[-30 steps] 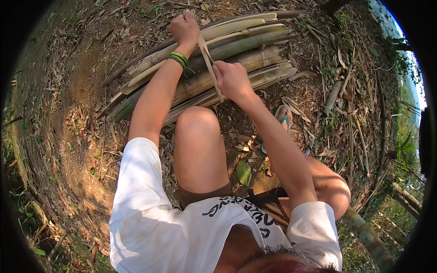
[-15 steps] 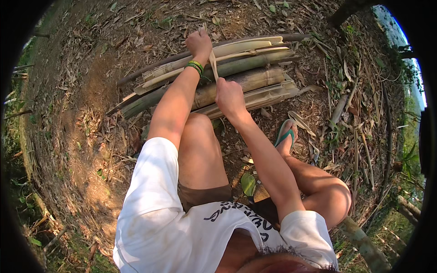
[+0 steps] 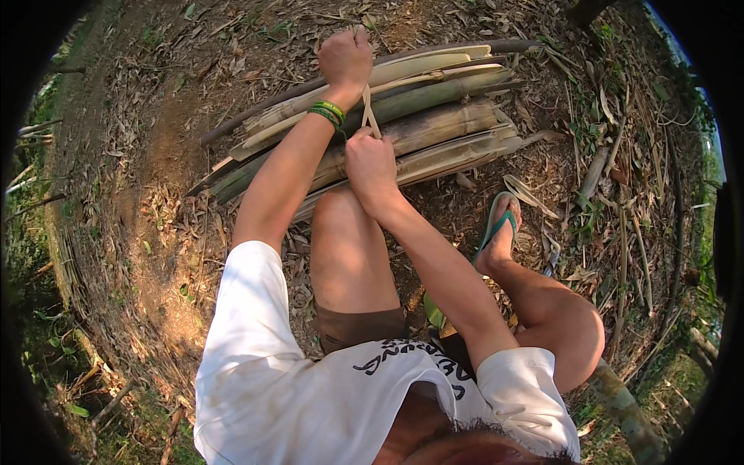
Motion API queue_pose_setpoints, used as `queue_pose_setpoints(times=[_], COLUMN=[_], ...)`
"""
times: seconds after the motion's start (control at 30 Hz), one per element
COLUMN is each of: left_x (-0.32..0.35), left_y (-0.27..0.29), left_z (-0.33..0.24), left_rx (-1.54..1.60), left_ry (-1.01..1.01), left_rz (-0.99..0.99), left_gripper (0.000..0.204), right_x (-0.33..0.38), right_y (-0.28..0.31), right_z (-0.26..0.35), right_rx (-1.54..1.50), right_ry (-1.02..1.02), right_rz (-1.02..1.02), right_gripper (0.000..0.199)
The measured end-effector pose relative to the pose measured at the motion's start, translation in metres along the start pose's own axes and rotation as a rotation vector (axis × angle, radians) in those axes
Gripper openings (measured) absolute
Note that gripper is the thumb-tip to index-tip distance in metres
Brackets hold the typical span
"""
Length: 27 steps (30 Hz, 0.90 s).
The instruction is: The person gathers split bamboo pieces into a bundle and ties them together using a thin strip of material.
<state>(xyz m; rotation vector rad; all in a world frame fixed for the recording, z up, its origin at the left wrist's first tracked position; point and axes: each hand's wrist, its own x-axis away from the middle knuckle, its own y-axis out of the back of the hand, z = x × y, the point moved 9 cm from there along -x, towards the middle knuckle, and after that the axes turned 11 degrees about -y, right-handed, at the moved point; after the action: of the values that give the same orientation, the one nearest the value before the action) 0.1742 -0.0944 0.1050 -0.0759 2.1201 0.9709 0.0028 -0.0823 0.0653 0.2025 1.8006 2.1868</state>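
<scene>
Several split bamboo pieces point(image 3: 434, 132) and poles lie side by side in a bundle on the ground in front of me. A pale, flat strip point(image 3: 368, 108), likely bamboo, runs across the top of the bundle between my hands. My left hand point(image 3: 346, 60), with green and yellow bands at the wrist, is closed in a fist on the strip at the bundle's far side. Nearer to me, my right hand point(image 3: 371, 164) is closed on the strip's other part, above the round tan bamboo. The strip's path under the bundle is hidden.
Dry leaves and twigs cover the brown soil. My bent left knee point(image 3: 341, 209) touches or nearly touches the bundle's near side. My sandaled foot point(image 3: 500, 229) stands to the right, near a loose pale strip point(image 3: 531, 195). Thicker sticks point(image 3: 595, 174) lie farther right.
My right hand has shifted left, closer beneath my left hand, and the strip between them now forms a narrow crossing shape. My left hand stays closed at the far side.
</scene>
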Motion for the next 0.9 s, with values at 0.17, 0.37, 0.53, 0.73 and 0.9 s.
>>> queue_pose_setpoints(times=[0.17, 0.37, 0.53, 0.73, 0.9], left_x=[-0.003, 0.02, 0.078, 0.087, 0.092], left_y=[0.004, 0.017, 0.0, 0.02, 0.021], left_z=[-0.012, 0.007, 0.048, 0.019, 0.019], left_rx=[-0.066, 0.188, 0.945, 0.534, 0.656], left_ry=[0.047, 0.537, 0.893, 0.558, 0.527], left_rz=[0.057, 0.283, 0.064, 0.512, 0.409], left_gripper=[0.05, 0.019, 0.041, 0.071, 0.056], right_x=[-0.004, -0.009, -0.006, -0.003, -0.001], right_y=[-0.014, -0.015, -0.01, -0.003, -0.01], right_z=[0.01, 0.009, 0.008, -0.008, -0.012], right_rx=[-0.066, -0.057, -0.092, -0.142, -0.147], right_ry=[0.017, -0.05, -0.066, -0.059, -0.049], right_rz=[0.025, -0.044, -0.003, -0.083, 0.021], right_gripper=[0.021, 0.02, 0.02, 0.014, 0.032])
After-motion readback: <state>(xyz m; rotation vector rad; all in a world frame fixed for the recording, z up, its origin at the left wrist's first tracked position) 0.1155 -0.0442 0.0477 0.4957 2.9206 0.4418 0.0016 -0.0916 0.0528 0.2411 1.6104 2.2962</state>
